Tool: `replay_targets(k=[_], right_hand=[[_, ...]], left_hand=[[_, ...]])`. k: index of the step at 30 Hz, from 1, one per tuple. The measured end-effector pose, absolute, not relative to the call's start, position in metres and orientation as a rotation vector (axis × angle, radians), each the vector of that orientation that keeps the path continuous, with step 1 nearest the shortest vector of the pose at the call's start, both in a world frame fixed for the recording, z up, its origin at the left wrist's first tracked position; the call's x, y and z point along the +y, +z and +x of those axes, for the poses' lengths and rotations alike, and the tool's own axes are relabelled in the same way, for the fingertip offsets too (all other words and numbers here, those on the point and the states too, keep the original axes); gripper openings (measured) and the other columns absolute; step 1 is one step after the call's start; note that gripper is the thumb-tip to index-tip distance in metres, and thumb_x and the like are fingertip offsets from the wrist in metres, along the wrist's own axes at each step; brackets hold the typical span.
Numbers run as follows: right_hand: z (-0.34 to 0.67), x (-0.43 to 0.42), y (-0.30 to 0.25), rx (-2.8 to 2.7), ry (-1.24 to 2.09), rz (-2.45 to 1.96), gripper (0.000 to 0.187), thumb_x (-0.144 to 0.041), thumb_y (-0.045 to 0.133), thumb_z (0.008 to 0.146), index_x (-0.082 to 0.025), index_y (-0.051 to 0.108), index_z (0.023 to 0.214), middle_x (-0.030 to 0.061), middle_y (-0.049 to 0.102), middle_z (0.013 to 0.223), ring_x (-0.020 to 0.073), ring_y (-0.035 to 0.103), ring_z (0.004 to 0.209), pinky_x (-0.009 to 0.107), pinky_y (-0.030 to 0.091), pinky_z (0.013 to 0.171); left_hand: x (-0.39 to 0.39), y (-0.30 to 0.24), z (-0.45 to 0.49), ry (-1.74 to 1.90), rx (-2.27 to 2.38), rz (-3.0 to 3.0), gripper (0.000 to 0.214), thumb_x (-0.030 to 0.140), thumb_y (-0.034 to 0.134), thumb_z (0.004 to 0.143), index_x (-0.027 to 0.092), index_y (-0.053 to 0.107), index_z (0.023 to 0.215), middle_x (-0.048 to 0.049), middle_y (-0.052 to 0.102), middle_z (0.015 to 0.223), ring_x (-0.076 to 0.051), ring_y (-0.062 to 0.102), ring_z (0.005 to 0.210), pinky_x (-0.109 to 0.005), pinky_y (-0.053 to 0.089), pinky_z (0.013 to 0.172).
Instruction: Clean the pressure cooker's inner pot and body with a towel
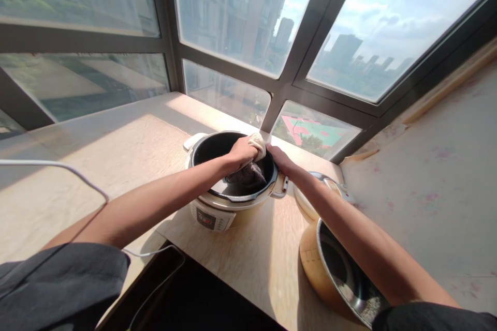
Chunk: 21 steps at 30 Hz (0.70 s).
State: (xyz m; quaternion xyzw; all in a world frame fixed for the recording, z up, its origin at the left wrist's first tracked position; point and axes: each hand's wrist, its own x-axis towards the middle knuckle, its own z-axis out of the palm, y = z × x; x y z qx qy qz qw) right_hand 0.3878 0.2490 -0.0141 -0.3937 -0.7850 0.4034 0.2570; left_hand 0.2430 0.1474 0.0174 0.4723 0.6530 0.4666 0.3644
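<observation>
An electric pressure cooker (pixel 212 217) without its lid stands on the counter in front of me, its dark inside facing up. My left hand (pixel 244 152) reaches over the opening with fingers wrapped round a cloth (pixel 257 144). The cloth is cream at the top, and a darker greyish part hangs down into the cooker. At the far right of the rim, my right hand (pixel 280 159) grips the cooker's edge; some of its fingers are hidden.
A metal inner pot (pixel 310 256) lies tilted at the lower right, beneath my right forearm. Behind it is the cooker's round lid (pixel 305 201). A white cable (pixel 66 166) crosses the left side. Windows (pixel 233 15) and a patterned wall (pixel 435 186) bound the counter (pixel 248 253).
</observation>
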Motion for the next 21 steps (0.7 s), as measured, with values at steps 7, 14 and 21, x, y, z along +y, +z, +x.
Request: replay_targets(k=[7,14,21], right_hand=[[0.388,0.250,-0.013,-2.211,1.076,-0.995,0.036,-0.054,0.057,0.090,-0.023,0.066,0.074,0.0047,0.074,0.084,0.0284,0.063,0.095,0.046,0.051,0.100],[0.388,0.251,-0.013,-2.367,0.836,-1.096,0.033,-0.049,0.057,0.096,-0.023,0.068,0.079,0.0099,0.078,0.094,0.0334,0.069,0.104,0.044,0.052,0.096],[0.389,0.251,-0.014,-2.431,0.779,-1.061,0.038,-0.049,0.048,0.099,-0.023,0.066,0.078,0.0122,0.078,0.089,0.0340,0.072,0.098,0.043,0.054,0.089]], left_hand=[[0.133,0.026,0.230,1.008,1.661,1.832,0.017,0.014,0.056,0.067,0.017,0.069,0.078,-0.0026,0.069,0.082,-0.019,0.061,0.079,-0.026,0.047,0.074],[0.112,0.039,0.181,0.409,1.691,2.333,0.025,0.015,0.064,0.071,0.022,0.078,0.091,-0.0042,0.077,0.108,-0.024,0.069,0.095,-0.027,0.045,0.080],[0.093,0.051,0.164,-0.239,1.767,2.555,0.029,0.009,0.063,0.076,0.026,0.082,0.091,-0.0067,0.080,0.110,-0.024,0.070,0.103,-0.027,0.047,0.083]])
